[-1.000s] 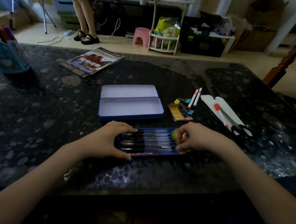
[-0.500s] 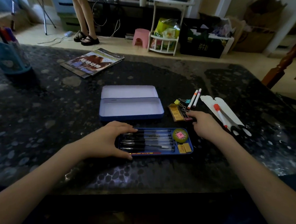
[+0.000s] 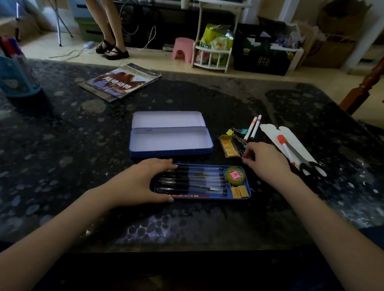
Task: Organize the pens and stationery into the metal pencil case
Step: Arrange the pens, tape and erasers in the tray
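A blue metal tray (image 3: 247, 199) near me holds several black pens, a red pencil (image 3: 190, 196), a round tape roll (image 3: 235, 175) and two yellow erasers (image 3: 241, 191). My left hand (image 3: 137, 183) grips the tray's left end. Behind it lies the open metal pencil case (image 3: 171, 141), with nothing inside. To the right are binder clips (image 3: 237, 134), a packet of yellow erasers (image 3: 228, 147) and two white markers (image 3: 252, 127). My right hand (image 3: 265, 160) pinches a binder clip beside the eraser packet.
Scissors (image 3: 309, 167) and a red-capped marker (image 3: 286, 149) lie on a white card (image 3: 275, 130) at the right. A magazine (image 3: 120, 82) sits at the back left, a blue pen cup (image 3: 13, 78) at the far left. A person stands beyond the table.
My right hand left the tape roll in the tray, moved back and right to the loose clips, and now pinches one. My left hand stayed on the tray.
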`<state>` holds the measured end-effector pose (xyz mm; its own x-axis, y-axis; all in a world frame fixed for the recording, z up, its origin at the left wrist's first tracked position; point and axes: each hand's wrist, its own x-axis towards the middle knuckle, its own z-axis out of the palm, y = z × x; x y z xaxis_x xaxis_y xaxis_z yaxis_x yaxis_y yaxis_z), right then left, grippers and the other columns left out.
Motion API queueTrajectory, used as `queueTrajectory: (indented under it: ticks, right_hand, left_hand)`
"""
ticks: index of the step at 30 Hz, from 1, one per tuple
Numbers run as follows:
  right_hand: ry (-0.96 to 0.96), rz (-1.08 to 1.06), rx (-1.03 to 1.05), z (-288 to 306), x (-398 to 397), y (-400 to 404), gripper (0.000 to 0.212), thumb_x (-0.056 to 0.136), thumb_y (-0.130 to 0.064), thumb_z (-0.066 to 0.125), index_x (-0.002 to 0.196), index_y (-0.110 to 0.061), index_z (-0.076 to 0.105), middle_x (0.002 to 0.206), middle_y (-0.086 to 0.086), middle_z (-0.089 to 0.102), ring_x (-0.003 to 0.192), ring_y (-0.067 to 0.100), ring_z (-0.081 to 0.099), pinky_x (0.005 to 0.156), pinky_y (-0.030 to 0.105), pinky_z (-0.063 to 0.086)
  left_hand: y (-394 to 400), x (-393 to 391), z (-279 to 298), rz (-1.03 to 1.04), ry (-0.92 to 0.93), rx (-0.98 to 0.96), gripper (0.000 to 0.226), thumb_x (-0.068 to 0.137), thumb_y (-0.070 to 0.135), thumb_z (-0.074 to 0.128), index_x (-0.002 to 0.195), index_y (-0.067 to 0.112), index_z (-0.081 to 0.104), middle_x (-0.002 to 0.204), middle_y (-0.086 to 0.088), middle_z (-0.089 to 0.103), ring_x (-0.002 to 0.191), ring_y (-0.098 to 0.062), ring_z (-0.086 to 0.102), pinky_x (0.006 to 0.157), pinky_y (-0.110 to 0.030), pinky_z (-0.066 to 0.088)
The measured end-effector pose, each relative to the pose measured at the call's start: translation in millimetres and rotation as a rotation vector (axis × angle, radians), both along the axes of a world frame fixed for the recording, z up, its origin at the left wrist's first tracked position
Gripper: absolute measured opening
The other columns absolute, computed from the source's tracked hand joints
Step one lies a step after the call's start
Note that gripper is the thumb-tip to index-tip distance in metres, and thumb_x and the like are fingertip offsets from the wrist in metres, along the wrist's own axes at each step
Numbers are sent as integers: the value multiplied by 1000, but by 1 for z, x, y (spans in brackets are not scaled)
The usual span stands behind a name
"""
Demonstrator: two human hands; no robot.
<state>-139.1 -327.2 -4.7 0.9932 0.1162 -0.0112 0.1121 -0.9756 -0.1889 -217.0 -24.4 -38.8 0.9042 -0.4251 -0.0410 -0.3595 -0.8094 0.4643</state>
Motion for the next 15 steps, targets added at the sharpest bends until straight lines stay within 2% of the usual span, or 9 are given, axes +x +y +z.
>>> queueTrajectory:
  ticks: [10,15]
  right_hand:
    - [47,11,13,-2,2,1,9,88,-28,63,93,-22,58,104,2,57,96,21,56,81,44,51]
    - [29,15,15,-3,4,1,7,89,-26,61,95,-23,58,106,2,58,98,21,57,82,44,51]
  left_hand:
    - [-3,-3,2,2,-31,-16,104,54,88,41,140,30,36,147,11,35,133,-1,30,110,-17,20]
    - [-5,-4,6,18,-19,-15,99,55,80,49,140,31,35,147,13,34,132,1,29,108,-15,19]
